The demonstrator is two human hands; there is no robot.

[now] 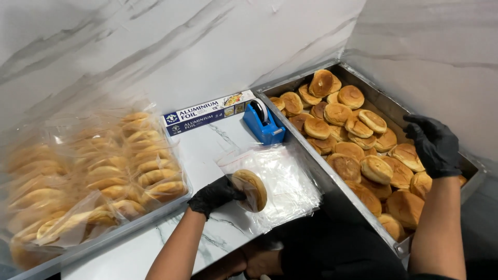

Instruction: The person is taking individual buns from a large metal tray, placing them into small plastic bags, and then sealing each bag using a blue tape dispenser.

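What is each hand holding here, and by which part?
Left hand holds a bun by its edge. Right hand reaches over the tray, holding nothing.

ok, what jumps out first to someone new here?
The metal tray heaped with loose buns at right, where the gloved right hand reaches in. Centre, the left hand holds a bun in a clear bag. Bagged buns pile up at left.

Your left tray of bagged buns (93, 176) is motion-blurred and cut off at the left and bottom edges. Your right hand (433, 145) hides the buns beneath it. The metal tray (363, 83) has its near corner behind your dark clothing (342, 243). Your forearms run off the bottom.
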